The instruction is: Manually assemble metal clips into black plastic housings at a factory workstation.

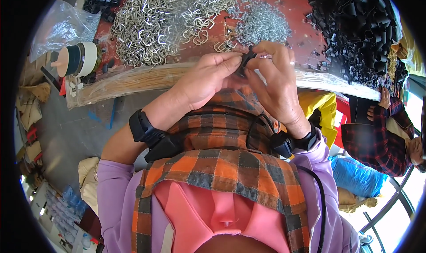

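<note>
Close above the table's near edge, my left hand [202, 78] pinches a small black part [244, 64] between thumb and fingers. My right hand [277, 82] meets it from the other side, its thumb and fingers closed on the same part. The fingers cover much of the part, so its exact kind is unclear. Just beyond my hands lies a heap of tiny silver metal pieces [262, 24]. To its left spreads a big heap of bent silver metal rings [142, 29].
Black curved plastic pieces [355, 24] are piled at the table's right. A round container or roll [86, 58] and a clear plastic bag [66, 29] sit at its left. Wood edges the red tabletop [306, 53]. A co-worker in a checked shirt [377, 146] is at the right.
</note>
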`<state>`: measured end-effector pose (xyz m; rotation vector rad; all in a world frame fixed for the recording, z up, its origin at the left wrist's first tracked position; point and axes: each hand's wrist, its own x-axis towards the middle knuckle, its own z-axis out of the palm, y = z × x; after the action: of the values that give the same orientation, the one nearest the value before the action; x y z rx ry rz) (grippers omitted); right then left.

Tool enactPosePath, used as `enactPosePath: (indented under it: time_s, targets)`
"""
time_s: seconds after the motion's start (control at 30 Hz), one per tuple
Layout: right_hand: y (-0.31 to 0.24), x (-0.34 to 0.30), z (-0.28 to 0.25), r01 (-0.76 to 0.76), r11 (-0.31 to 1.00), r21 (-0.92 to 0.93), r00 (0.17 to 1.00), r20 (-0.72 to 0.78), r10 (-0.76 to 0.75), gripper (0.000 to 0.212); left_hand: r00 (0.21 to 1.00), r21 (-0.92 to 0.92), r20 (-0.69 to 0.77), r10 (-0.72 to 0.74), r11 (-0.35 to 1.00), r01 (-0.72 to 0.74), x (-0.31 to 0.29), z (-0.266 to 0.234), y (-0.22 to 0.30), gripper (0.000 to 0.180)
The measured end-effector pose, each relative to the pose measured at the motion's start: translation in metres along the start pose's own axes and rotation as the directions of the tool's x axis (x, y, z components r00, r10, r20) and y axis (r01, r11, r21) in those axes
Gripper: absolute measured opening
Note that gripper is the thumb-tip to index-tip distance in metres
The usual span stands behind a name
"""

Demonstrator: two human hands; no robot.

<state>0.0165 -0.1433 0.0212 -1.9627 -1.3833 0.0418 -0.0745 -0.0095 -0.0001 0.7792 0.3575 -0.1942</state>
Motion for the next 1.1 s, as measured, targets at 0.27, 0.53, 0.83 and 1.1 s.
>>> enactPosePath:
  time_s: [0.27, 0.53, 0.83, 1.1]
  targets:
    - [0.004, 0.005, -0.003, 0.05, 0.998, 0.026, 0.993, 0.103, -0.053, 0.016, 1.0, 0.121, -0.006, -0.025, 0.992, 0.026, 0.0, -0.003, -0.009, 0.028]
    - [-0.001, 0.01, 0.0, 0.035, 0.999, -0.007, 0.99, 0.137, -0.033, 0.013, 1.0, 0.169, 0.017, 0.007, 0.986, -0.009, -0.007, -0.002, 0.0, 0.027]
    - [-0.003, 0.04, 0.027, 0.122, 0.988, 0.089, 0.991, 0.049, -0.127, 0.011, 0.991, 0.001, -0.115, 0.075, 0.997, -0.075, -0.034, -0.038, 0.014, 0.025]
    - [0.019, 0.066, 0.069, 0.324, 0.892, -0.315, 0.921, 0.321, -0.222, 0.014, 0.943, -0.114, -0.248, 0.224, 0.959, -0.258, -0.058, -0.062, 0.023, 0.022]
